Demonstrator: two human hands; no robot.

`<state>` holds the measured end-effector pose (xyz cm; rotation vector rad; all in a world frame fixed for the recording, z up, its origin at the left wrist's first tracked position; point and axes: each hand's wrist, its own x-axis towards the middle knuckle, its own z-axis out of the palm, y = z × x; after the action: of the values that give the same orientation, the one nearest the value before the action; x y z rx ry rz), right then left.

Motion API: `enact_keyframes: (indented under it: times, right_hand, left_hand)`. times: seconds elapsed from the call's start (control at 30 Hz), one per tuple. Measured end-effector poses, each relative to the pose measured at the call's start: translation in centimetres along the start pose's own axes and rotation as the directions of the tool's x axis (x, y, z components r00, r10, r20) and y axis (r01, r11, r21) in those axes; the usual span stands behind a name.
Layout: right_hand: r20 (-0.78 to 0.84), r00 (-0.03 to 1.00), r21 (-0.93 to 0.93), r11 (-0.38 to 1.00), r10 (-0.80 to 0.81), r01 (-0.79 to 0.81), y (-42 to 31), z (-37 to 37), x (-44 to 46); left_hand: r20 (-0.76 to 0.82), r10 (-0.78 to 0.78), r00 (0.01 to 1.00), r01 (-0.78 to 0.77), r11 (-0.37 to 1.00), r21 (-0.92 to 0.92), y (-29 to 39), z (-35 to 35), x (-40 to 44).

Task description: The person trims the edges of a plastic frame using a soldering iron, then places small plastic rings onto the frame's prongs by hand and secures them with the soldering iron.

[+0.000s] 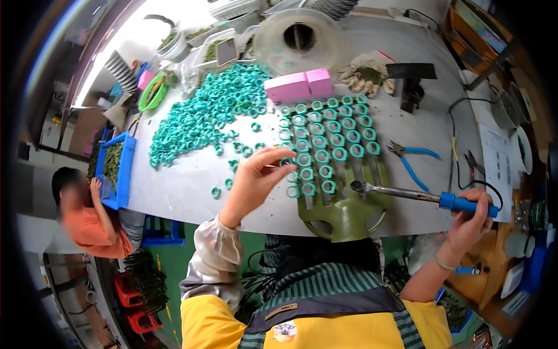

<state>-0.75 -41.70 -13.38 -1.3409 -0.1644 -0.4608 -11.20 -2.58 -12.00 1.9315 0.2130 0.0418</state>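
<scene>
My right hand (469, 218) is wrapped round the blue handle of a soldering iron (401, 193). The iron's dark, broad tip points left, over the olive-green rack (343, 218). Rows of teal plastic rings (326, 171) sit on the rack's long bars. My left hand (256, 180) is at the rack's left edge, thumb and forefinger pinched together beside the leftmost row of rings. Whatever is between those fingertips, if anything, is too small to make out. Left of the rack, a large heap of loose teal rings (203, 110) covers the grey table (256, 212).
Pink blocks (297, 85) stand behind the rack. Blue-handled pliers (414, 160) lie at its right, near a black stand (411, 87) and a cable. Gloves (367, 72) and a clear round lid (299, 41) are at the back. Another person (96, 221) sits far left beside a blue crate (116, 168).
</scene>
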Motion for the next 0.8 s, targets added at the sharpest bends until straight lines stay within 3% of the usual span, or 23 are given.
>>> enact_keyframes:
  times: [0.1,0.17,0.2,0.3,0.33,0.43,0.5,0.7,0.8]
  right_hand:
    - [-0.030,0.998,0.014,0.998,0.058,-0.057,-0.3,0.7,-0.2]
    - [-0.036,0.998,0.019,0.998,0.054,-0.053,0.2,0.7,-0.1]
    - [-0.025,0.998,0.024,0.998,0.059,-0.059,0.5,0.6,-0.1]
    - [-0.013,0.998,0.063,0.996,0.069,-0.068,1.4,0.7,-0.3]
    - [-0.030,0.996,0.065,0.995,0.083,-0.081,1.7,0.9,-0.4]
    - [-0.028,0.992,0.089,0.989,0.120,-0.117,2.2,1.8,-0.8]
    - [0.000,0.989,0.124,0.981,0.149,-0.148,2.7,2.2,-1.1]
    - [0.001,0.999,0.094,0.995,0.043,-0.043,2.7,1.4,-0.6]
    - [0.016,1.000,0.052,0.998,0.024,-0.025,1.3,0.6,0.0]
  left_hand:
    - [0.038,0.215,0.976,-0.218,0.970,0.108,1.0,3.9,0.1]
    - [0.138,0.254,0.957,-0.277,0.942,0.191,1.5,5.3,0.5]
    - [0.142,0.172,0.975,-0.197,0.964,0.180,2.2,5.9,0.7]
    - [0.095,0.309,0.946,-0.323,0.916,0.237,0.8,7.3,1.8]
    - [0.039,0.427,0.903,-0.417,0.853,0.314,0.2,7.9,2.4]
    - [0.067,0.478,0.876,-0.455,0.770,0.447,-0.6,8.8,3.2]
    - [0.058,0.452,0.890,-0.431,0.792,0.433,-0.9,9.4,3.6]
    - [0.058,0.417,0.907,-0.400,0.811,0.427,-0.9,9.6,3.8]
    - [0.097,0.432,0.897,-0.420,0.759,0.498,-0.7,9.3,3.7]
